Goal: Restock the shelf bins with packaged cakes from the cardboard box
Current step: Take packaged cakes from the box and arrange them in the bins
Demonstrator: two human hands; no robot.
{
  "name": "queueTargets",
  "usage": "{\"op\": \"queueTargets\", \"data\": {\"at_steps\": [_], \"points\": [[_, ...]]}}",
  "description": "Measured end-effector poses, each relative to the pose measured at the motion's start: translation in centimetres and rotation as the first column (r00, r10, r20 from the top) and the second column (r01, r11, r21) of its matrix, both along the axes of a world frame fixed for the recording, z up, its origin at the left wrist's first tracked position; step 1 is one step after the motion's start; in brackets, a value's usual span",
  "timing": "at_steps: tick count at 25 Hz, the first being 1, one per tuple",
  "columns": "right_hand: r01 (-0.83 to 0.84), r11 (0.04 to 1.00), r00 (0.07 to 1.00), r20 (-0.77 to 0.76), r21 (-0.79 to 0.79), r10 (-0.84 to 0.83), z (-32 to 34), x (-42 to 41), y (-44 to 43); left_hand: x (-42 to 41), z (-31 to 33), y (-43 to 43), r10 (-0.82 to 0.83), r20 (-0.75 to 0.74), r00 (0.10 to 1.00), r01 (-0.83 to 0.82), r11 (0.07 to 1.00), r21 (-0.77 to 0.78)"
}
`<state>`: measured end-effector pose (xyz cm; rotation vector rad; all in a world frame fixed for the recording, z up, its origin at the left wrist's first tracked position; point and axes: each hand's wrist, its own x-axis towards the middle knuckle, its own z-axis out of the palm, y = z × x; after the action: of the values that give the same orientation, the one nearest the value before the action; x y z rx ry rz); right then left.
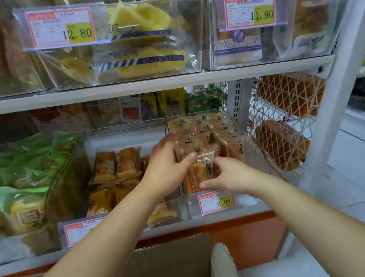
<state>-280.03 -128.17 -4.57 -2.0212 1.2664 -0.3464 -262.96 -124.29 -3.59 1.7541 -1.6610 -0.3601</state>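
Both hands reach into a clear plastic bin [167,123] at the right end of the lower white shelf [184,224]. The bin's front carries a red-framed price tag reading 9.90 [217,202]. Between the hands, at the front of this bin, is one clear-wrapped golden-brown cake packet [204,168], standing roughly upright.

The right hand [227,175] holds it from the right. Its fingers curl round the packet's side and its thumb is tucked under the lower edge. The left hand [167,165] is just to the left, with its thumb lying against the cake packet's top edge. Its fingers stretch past, toward the rows of matching upright packets [198,132] that fill the bin behind. Those fingers are blurred, so I cannot tell whether this hand grips anything.

The open brown cardboard box [177,262] sits low in front of the shelf, beneath the forearms and well apart from the hands.

In the neighbouring clear bin to the left lie orange-wrapped cakes [113,166]. Further left are green-wrapped buns [14,166]. A white wire basket [285,116] of brown loaves hangs to the right.
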Motion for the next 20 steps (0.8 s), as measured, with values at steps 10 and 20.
{"op": "queueTargets", "data": {"at_steps": [10,20], "points": [[-0.043,0.999,0.962,-0.272,-0.001,0.041,-1.5,3.6,-3.2,0.7,-3.1,-0.3,-0.065,0.054,0.996,0.064,0.998,0.014],[-0.069,0.976,0.918,-0.396,-0.205,-0.019,6.6,2.1,5.7,4.8,-5.8,12.3,-0.149,0.286,0.947,0.229,0.934,-0.273]]}}
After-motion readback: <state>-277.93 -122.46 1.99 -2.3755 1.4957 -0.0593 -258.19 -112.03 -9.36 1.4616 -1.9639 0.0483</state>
